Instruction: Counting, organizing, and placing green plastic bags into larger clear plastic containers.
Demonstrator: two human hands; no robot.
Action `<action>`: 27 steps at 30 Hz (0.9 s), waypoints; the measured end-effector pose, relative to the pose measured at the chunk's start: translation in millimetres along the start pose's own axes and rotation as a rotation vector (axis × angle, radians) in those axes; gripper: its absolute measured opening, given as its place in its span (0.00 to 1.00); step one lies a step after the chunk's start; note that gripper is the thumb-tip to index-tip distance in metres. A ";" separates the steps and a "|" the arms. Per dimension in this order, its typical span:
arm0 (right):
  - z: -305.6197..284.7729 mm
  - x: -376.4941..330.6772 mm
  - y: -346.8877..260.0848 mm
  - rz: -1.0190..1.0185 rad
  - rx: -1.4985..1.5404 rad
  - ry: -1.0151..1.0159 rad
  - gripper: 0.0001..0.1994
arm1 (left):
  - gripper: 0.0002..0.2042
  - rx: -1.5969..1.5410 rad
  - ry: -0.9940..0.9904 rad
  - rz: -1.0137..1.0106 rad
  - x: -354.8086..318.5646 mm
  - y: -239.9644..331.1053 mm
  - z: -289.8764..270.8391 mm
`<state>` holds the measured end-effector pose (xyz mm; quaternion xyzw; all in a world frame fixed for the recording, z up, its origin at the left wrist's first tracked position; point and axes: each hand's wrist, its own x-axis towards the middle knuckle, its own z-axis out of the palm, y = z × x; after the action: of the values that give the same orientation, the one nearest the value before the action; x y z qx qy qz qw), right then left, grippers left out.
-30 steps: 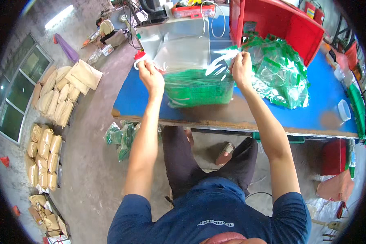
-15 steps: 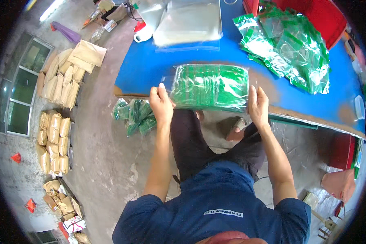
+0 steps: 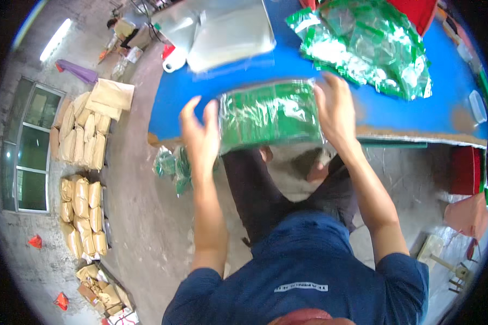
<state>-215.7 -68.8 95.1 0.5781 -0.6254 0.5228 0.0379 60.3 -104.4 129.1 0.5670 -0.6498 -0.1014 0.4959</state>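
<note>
A clear plastic bag packed with green packets (image 3: 270, 112) lies at the front edge of the blue table (image 3: 171, 103), between my two hands. My left hand (image 3: 199, 130) is at the left end of this pack, its thumb close against the plastic and its fingers spread away. Against the pack's right end is my right hand (image 3: 337, 111), thumb along the side and fingers apart, slightly blurred. Neither hand is visibly closed round the pack.
A stack of clear plastic bags (image 3: 230, 38) lies at the back left beside a red-and-white bottle (image 3: 173, 58). Loose green-and-clear packets (image 3: 371, 49) pile up before a red bin (image 3: 417, 13). More green packets (image 3: 183, 168) hang below the table edge. Brown sacks (image 3: 81, 214) line the left wall.
Both hands have loosened from the bag's ends; the left fingers have spread and the right hand has moved in against the pack's right end. The view has shifted slightly.
</note>
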 end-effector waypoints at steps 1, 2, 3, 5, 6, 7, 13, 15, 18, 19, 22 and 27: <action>5.3 8.8 -24.6 0.003 0.098 -0.047 0.24 | 0.28 0.046 -0.172 0.008 6.7 16.9 12.1; 24.2 13.9 -35.5 0.007 0.138 -0.115 0.25 | 0.32 0.236 -0.221 0.049 10.0 7.2 33.6; 48.2 9.3 -32.6 -0.046 -0.014 -0.183 0.30 | 0.36 0.423 -0.271 0.092 7.0 -6.9 51.4; 67.0 -4.0 -11.6 -0.057 -0.242 -0.322 0.34 | 0.40 0.306 -0.256 -0.030 -11.6 -18.0 55.4; 67.0 -9.3 -15.8 -0.044 -0.236 -0.304 0.36 | 0.43 0.208 -0.208 -0.157 -22.5 -29.1 44.5; 57.7 -12.4 -11.8 -0.040 -0.236 -0.293 0.38 | 0.45 0.239 -0.152 -0.215 -40.6 -26.8 40.5; 36.9 -13.3 14.1 0.461 0.148 -0.228 0.43 | 0.32 -0.335 0.051 -0.553 -113.0 -15.2 55.0; 41.7 -7.8 18.1 0.287 0.179 -0.245 0.33 | 0.27 -0.449 0.087 -0.588 -133.9 -34.6 69.4; 52.1 -7.7 19.0 0.245 0.380 -0.344 0.24 | 0.30 -0.607 0.172 -0.657 -128.4 -40.8 67.6; 50.5 -7.9 20.2 0.262 0.406 -0.392 0.24 | 0.32 -0.604 0.153 -0.668 -127.9 -43.5 66.6; 45.9 -4.4 15.2 0.311 0.425 -0.477 0.27 | 0.33 -0.647 0.107 -0.739 -122.4 -49.8 63.2; 11.2 -38.1 -24.1 0.367 0.345 -0.863 0.31 | 0.34 -1.049 -0.055 -1.053 -122.2 -79.0 -25.6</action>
<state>-178.5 -45.4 80.0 0.6200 -0.5797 0.3299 -0.4132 113.6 -17.6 22.1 0.4895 -0.1703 -0.6367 0.5709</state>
